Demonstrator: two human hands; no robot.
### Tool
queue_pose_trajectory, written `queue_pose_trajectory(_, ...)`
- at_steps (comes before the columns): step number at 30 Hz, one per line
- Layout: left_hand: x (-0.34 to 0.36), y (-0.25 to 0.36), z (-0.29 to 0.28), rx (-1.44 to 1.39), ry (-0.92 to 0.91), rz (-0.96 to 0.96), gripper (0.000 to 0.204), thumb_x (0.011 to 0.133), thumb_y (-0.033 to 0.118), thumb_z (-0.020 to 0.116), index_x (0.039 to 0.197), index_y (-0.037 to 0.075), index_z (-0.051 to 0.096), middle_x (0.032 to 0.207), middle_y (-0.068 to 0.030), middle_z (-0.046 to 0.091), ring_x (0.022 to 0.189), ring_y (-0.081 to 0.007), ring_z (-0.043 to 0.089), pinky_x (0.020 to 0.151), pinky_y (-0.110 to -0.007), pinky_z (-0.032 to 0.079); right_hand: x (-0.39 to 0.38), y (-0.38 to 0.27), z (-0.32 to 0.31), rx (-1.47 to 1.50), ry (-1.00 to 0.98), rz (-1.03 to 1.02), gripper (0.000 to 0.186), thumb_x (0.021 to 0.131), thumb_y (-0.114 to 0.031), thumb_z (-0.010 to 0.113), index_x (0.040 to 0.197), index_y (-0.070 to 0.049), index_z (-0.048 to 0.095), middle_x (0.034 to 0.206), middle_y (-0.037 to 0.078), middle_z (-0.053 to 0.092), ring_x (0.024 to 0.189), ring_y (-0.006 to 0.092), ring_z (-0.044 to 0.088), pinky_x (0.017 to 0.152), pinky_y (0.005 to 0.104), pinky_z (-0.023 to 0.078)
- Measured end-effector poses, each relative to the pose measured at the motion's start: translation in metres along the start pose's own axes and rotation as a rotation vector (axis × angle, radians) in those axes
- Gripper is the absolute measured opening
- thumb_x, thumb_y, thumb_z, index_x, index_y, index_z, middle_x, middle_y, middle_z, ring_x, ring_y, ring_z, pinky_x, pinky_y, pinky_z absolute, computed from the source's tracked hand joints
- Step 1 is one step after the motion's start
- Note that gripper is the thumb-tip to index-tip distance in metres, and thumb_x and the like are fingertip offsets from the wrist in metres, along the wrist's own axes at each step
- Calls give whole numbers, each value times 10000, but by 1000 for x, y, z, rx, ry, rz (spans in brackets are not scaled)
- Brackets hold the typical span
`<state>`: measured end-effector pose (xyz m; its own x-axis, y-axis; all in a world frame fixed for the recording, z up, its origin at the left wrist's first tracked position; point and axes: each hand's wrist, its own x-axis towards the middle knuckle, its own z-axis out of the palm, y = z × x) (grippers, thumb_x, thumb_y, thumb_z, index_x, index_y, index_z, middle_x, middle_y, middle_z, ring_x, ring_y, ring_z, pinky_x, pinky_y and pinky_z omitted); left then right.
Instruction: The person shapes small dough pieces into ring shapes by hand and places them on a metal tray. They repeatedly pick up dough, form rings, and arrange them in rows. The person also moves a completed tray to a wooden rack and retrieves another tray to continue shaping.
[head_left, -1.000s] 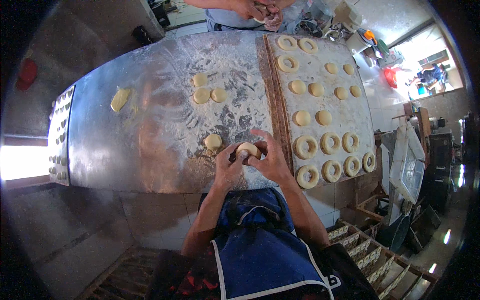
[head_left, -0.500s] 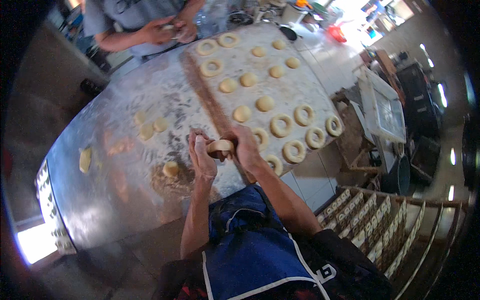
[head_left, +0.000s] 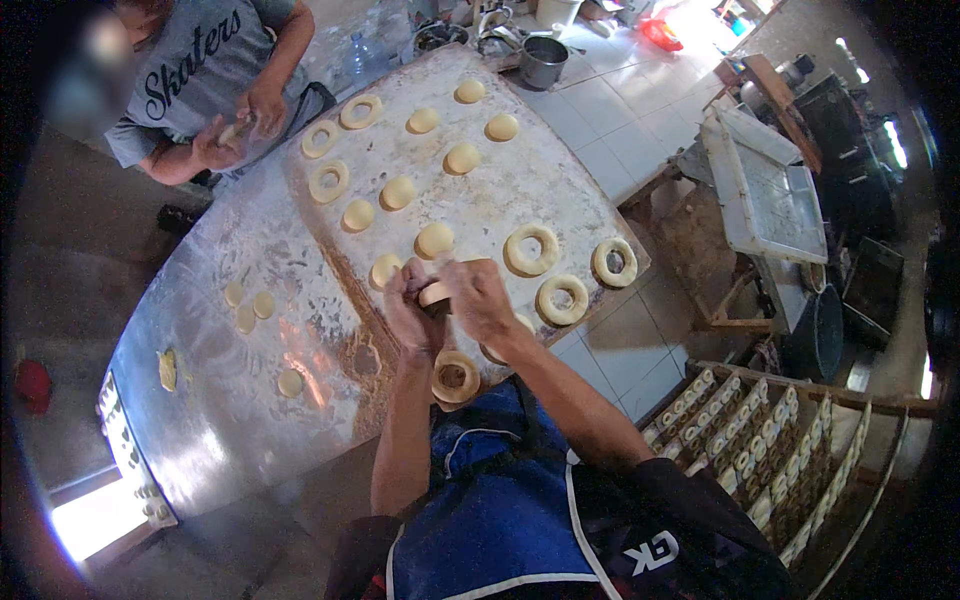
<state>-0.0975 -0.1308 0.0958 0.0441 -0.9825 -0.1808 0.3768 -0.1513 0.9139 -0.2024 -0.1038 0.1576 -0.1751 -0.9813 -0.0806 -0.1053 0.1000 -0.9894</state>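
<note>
Between my two hands, above the floured board (head_left: 300, 205), is a pale dough ring (head_left: 434, 294), partly covered by my fingers. My left hand (head_left: 412, 312) curls around its left side. On its right, my right hand (head_left: 482, 302) is closed over it, the fingers slightly blurred. Just beyond my hands lie two round dough balls (head_left: 435, 240). Nearer my blue apron, another dough ring (head_left: 455, 378) rests at the board's front edge. A further ring beside my right wrist is mostly hidden. To the right are more dough rings (head_left: 562, 300).
Small dough pieces (head_left: 263, 305) sit on the shiny metal table (head_left: 210, 400). Across it, a person in a grey shirt (head_left: 225, 70) works dough. A rack (head_left: 760, 440) of dough rings stands at my right. Beyond are a white tray (head_left: 765, 215) and a metal pot (head_left: 543, 62).
My view has shifted, bringing more of the other person into sight. Still holding the dough ring, my hands have moved rightward from the board's brown edge to above the board.
</note>
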Motion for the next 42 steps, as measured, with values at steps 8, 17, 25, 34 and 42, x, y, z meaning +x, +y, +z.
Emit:
queue_pose_trajectory(8,-2,-14,69,-171,-214,-135,499,1004,446,325,795,26,492,648,-89,439,645,-174,460,609,-362,408,5,21,-75,9,45,-150,609,973,-432,371,676,61,570,524,181,489,469,294,456,520,414,419)
queue_pose_trajectory(17,-6,-31,135,473,-432,217,495,1000,423,348,790,-6,481,641,-60,461,637,-188,420,615,-353,396,2,21,-147,-241,77,-97,642,972,-441,348,618,65,522,514,205,466,484,338,492,537,442,403)
queue_pose_trajectory(25,13,-66,155,250,-531,7,494,1020,412,337,829,0,531,731,-89,531,684,-167,508,597,-346,424,8,34,-182,-420,150,-296,550,977,-404,466,642,30,514,516,83,436,499,132,411,497,332,371)
queue_pose_trajectory(34,54,-63,218,1204,-338,383,371,979,312,407,921,-4,594,803,-223,630,765,-423,605,742,-507,480,28,29,-243,-513,318,-44,391,749,-280,758,976,19,651,764,160,673,712,269,656,688,397,514)
queue_pose_trajectory(42,55,-45,196,1200,-653,490,350,828,323,659,943,-7,646,940,-216,638,896,-389,607,806,-457,482,-28,23,-217,-376,3,-3,177,745,-72,652,914,-25,634,707,133,612,639,235,595,636,349,489)
